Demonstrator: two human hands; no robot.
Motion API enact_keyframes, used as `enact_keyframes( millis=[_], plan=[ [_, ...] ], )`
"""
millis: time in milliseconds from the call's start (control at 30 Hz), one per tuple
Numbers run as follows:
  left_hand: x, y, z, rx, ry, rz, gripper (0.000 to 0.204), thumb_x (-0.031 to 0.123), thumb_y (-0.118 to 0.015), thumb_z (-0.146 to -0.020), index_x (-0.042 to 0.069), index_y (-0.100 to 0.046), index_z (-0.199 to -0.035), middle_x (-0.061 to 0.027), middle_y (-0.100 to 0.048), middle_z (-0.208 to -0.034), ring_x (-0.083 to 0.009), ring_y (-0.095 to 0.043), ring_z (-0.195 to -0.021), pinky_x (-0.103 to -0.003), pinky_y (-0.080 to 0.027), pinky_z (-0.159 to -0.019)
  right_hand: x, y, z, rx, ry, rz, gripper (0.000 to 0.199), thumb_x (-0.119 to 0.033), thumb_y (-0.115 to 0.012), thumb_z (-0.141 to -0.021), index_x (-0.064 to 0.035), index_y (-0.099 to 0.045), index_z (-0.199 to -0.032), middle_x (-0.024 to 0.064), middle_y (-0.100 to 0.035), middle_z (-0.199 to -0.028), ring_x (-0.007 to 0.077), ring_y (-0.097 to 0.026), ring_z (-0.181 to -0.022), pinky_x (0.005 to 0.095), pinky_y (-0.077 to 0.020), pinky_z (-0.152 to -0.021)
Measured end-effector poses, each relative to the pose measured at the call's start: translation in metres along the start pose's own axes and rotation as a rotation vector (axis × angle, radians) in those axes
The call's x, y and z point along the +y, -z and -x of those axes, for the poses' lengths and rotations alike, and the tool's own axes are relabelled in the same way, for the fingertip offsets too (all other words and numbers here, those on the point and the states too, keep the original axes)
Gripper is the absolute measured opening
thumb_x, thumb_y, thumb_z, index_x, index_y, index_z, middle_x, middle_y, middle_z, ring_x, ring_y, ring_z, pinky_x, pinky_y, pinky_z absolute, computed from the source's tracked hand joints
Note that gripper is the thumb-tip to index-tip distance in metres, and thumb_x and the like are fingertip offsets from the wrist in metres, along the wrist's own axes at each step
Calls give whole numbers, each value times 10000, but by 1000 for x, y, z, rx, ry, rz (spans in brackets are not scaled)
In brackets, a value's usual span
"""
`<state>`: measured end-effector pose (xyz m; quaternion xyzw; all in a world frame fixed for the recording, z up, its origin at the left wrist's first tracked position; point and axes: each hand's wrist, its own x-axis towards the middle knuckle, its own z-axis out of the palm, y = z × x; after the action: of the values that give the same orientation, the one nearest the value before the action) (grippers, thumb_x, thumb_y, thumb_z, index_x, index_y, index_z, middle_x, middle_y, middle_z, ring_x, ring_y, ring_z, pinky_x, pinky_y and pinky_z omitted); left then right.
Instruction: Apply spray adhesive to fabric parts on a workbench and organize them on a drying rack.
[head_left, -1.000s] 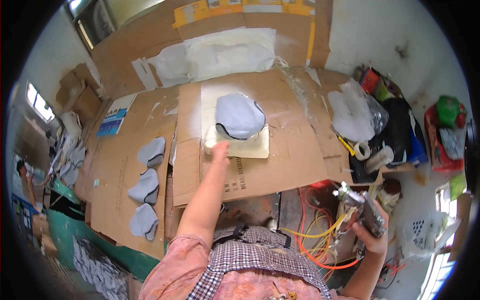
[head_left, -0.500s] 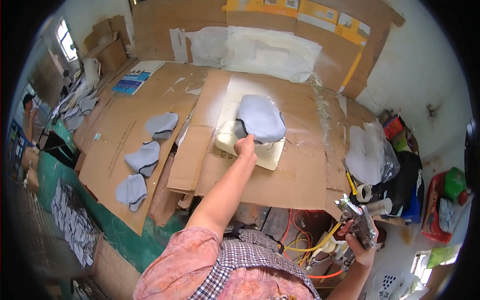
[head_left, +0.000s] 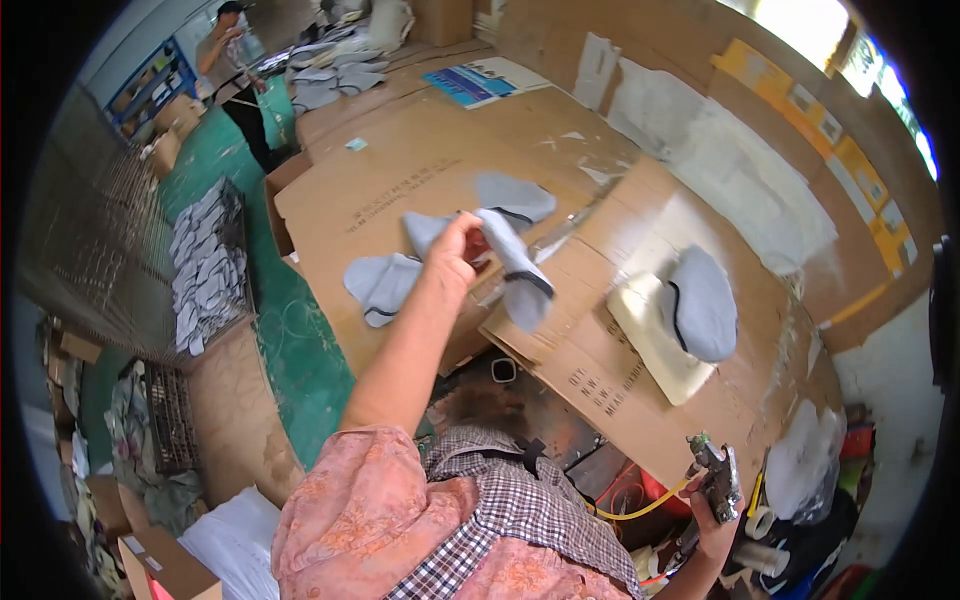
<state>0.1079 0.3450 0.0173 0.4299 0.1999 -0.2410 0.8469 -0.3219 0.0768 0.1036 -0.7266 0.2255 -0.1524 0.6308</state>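
Note:
My left hand is pinching a grey fabric piece with dark edging, raised over the gap between two cardboard sheets. Just beyond and beside that hand, several similar grey pieces lie on the left cardboard; the hand and the held piece partly cover them. To the right, another grey dark-edged piece rests on a cream block. Low at the right, my right hand is wrapped around a metal spray gun, apart from the cardboard. A yellow hose runs near it.
A person stands at the far left on the green floor. Stacked grey pieces sit at left, with more heaped on the far table end. Tape rolls and a clear plastic bag lie at right.
The view has turned left. My left hand has lifted a grey piece off the cream block and carried it left. My right hand still holds the spray gun.

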Motion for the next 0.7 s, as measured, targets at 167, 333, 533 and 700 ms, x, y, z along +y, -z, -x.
enact_keyframes(
  millis=[167, 333, 533, 700],
  plan=[
    [112, 112, -33, 256, -356, 193, 96, 252, -617, -661, 182, -556, -684, 28, -554, -666, -156, -531, -710, -446, -330, -751, -18, -61, -25, -4, -40, -6, 447, -44, -635, -706, 34, -450, -1105, 61, -558, -782, 138, -565, -691, 257, -470, -668],
    [139, 219, -108, 348, -353, 191, 188, 317, -610, -716, 171, -561, -825, 31, -575, -809, -153, -522, -810, -528, -269, -847, -19, -86, -30, -33, -34, 87, 458, -46, -642, -701, 33, -453, -1111, 52, -559, -779, 128, -555, -707, 244, -458, -683],
    [68, 254, -183, 384, -91, -87, 315, 387, -571, -742, 176, -544, -974, 24, -580, -937, -184, -514, -874, -558, -239, -837, -53, -112, -15, 113, -24, 176, 514, 10, -610, -706, 29, -418, -1182, 42, -551, -817, 111, -529, -735, 233, -443, -700],
    [18, 214, -173, 381, -98, -93, 159, 311, -593, -762, 199, -514, -682, 74, -549, -674, -110, -552, -686, -444, -270, -816, -63, -134, 2, 306, 63, 175, 525, 67, -563, -720, 32, -388, -1213, 43, -530, -918, 91, -504, -780, 223, -429, -701]
  ],
)
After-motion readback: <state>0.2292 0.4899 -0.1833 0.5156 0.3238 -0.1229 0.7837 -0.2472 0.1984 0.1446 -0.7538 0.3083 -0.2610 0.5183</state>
